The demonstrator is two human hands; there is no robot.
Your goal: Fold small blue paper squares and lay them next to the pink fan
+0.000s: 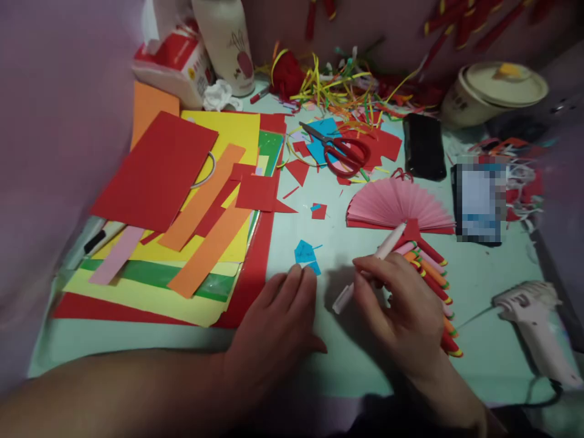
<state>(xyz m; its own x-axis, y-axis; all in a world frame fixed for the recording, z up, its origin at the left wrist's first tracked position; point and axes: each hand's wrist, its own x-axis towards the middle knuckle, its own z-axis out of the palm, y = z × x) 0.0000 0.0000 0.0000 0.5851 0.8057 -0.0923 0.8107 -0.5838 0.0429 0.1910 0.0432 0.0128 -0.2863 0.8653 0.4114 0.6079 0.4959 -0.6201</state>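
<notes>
My left hand [278, 322] lies palm down on the table with its fingers stretched out. Its fingertips touch or rest just beside a small blue paper piece [305, 252], which bears faint dark marks. A second blue scrap shows at the fingertips, partly hidden. My right hand [401, 304] is closed around a white pen [387, 243], held slanted above the table. Behind that hand lies a pink pleated paper fan [401, 204] on a red base. A row of rolled paper firecrackers [431, 274] runs below it, partly covered by my right hand.
Coloured paper sheets [223, 128] and strips are stacked at left. Red-handled scissors [347, 152] lie among scraps, near a black phone [424, 146]. A glue gun [533, 322] sits at right. At the back are a lidded tub [493, 91], a white bottle [228, 42] and a tissue pack [173, 67].
</notes>
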